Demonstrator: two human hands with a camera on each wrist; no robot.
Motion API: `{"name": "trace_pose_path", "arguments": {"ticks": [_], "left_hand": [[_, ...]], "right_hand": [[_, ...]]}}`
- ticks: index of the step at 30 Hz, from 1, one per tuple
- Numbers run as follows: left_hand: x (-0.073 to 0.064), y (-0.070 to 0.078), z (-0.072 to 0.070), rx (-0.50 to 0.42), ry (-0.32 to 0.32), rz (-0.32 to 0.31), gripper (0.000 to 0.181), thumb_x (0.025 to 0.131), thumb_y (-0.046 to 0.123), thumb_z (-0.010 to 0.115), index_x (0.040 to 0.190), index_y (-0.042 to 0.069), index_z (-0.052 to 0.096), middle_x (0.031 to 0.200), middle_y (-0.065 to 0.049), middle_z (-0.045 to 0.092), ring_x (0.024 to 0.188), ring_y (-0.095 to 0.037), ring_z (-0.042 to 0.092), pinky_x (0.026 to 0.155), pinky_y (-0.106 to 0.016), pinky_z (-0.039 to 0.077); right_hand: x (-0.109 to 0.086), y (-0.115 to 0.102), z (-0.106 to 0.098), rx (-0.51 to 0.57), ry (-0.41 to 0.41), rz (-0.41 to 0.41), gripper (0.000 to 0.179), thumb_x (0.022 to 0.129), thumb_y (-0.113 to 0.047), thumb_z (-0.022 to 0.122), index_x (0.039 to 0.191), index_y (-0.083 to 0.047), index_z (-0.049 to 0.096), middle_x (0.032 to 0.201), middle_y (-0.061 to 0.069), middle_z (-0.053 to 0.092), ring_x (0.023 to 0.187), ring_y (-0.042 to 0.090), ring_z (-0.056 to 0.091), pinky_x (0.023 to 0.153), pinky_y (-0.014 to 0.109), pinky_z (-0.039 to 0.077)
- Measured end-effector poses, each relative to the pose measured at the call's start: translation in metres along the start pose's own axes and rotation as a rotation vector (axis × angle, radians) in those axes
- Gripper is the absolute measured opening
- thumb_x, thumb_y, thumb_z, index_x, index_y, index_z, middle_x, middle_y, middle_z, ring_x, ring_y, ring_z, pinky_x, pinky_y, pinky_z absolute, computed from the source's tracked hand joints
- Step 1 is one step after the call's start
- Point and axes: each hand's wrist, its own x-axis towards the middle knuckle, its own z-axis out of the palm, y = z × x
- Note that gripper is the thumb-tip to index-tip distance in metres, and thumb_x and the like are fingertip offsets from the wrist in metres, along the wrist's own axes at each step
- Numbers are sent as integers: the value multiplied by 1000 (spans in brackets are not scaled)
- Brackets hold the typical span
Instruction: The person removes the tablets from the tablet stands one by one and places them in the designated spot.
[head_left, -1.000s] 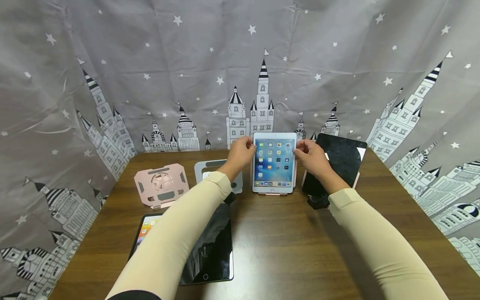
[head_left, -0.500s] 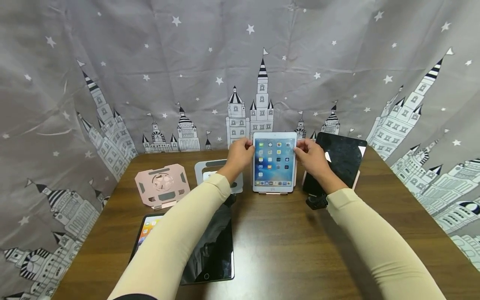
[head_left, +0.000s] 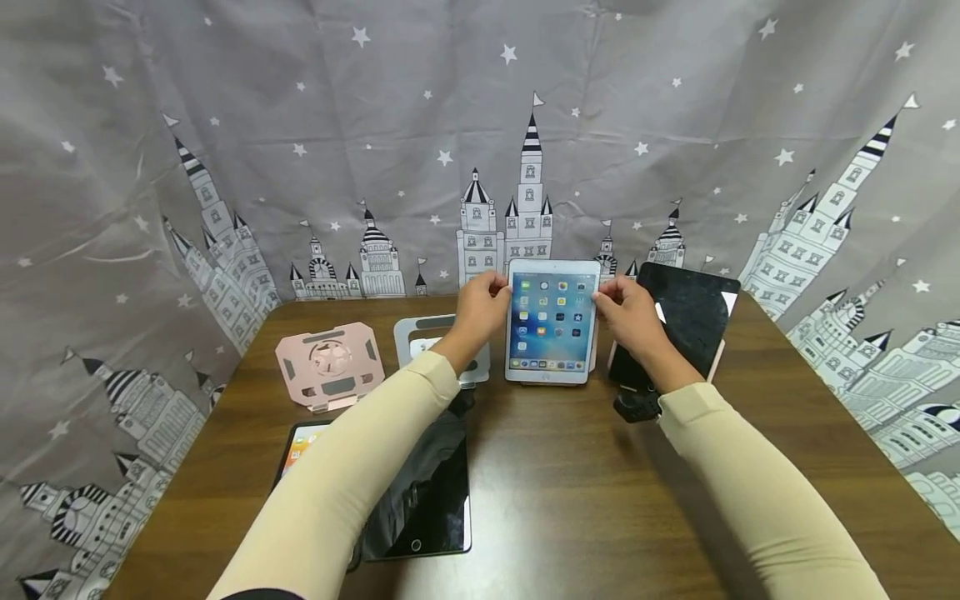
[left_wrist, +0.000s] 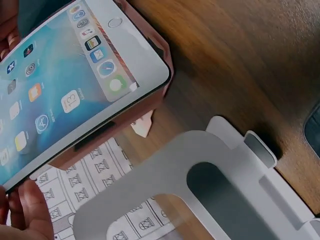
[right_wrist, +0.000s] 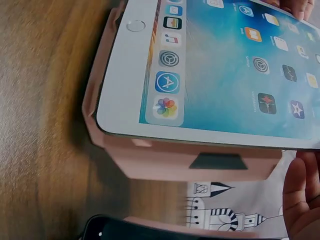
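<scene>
White round its lit screen, the small tablet (head_left: 551, 321) is held upright at twelve o'clock on the wooden bench (head_left: 562, 500), directly in front of a pink stand (right_wrist: 150, 162). The left hand (head_left: 480, 310) pinches its side edge at about ten o'clock, the right hand (head_left: 632, 310) the opposite edge at about two. Whether its lower edge sits on the stand's lip or just over it I cannot tell, so this pairing looks close to done rather than finished. At two o'clock on the bench another appears complete: a black tablet (head_left: 686, 321) leans on its own holder (head_left: 717, 358), gripped by neither hand. The rest seems left. The grey stand (head_left: 405, 333) at eleven o'clock and the rose stand (head_left: 330, 360) at ten show no tablet on them, while a lit tablet (head_left: 298, 442), partly behind the left sleeve (head_left: 337, 467), lies flat at nine, and a dark tablet (head_left: 427, 500) lies flat between eight and nine.
</scene>
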Motion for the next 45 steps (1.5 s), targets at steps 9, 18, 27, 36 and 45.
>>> {"name": "trace_pose_path", "arguments": {"ticks": [9, 18, 27, 36, 45], "left_hand": [[-8, -5, -7, -96, 5, -8, 13, 97, 13, 62, 102, 2, 66, 100, -10, 66, 94, -23, 59, 83, -34, 50], [-22, -12, -16, -199, -54, -45, 16, 99, 14, 61, 107, 1, 65, 101, -11, 64, 90, -22, 62, 73, -30, 57], [-36, -15, -21, -200, -60, -76, 16, 98, 15, 62, 107, 2, 67, 94, -9, 62, 79, -19, 61, 66, -29, 57], [-51, -23, -26, -243, -75, -159, 15, 98, 13, 61, 107, 2, 66, 91, -9, 59, 78, -19, 61, 67, -28, 58], [-67, -32, -34, -281, -78, -208, 15, 97, 11, 62, 106, -1, 66, 89, -10, 61, 75, -22, 63, 68, -34, 59]], "right_hand": [[-10, -10, 1, 68, -6, -1, 20, 102, -13, 57, 112, 4, 54, 96, 16, 57, 80, 23, 58, 69, 28, 55], [-23, -15, 6, 101, -20, 10, 24, 102, -14, 57, 114, 6, 53, 96, 15, 56, 84, 28, 58, 72, 30, 56], [-37, -15, 12, 100, -31, 34, 23, 102, -14, 56, 114, 5, 53, 95, 15, 55, 83, 34, 58, 67, 26, 54], [-50, -15, 23, 93, -60, 43, 20, 101, -9, 56, 113, 6, 55, 96, 18, 59, 81, 35, 61, 65, 26, 55], [-60, -18, 30, 80, -120, 81, 18, 101, -10, 55, 113, 4, 54, 95, 19, 59, 82, 37, 62, 69, 38, 58]]}}
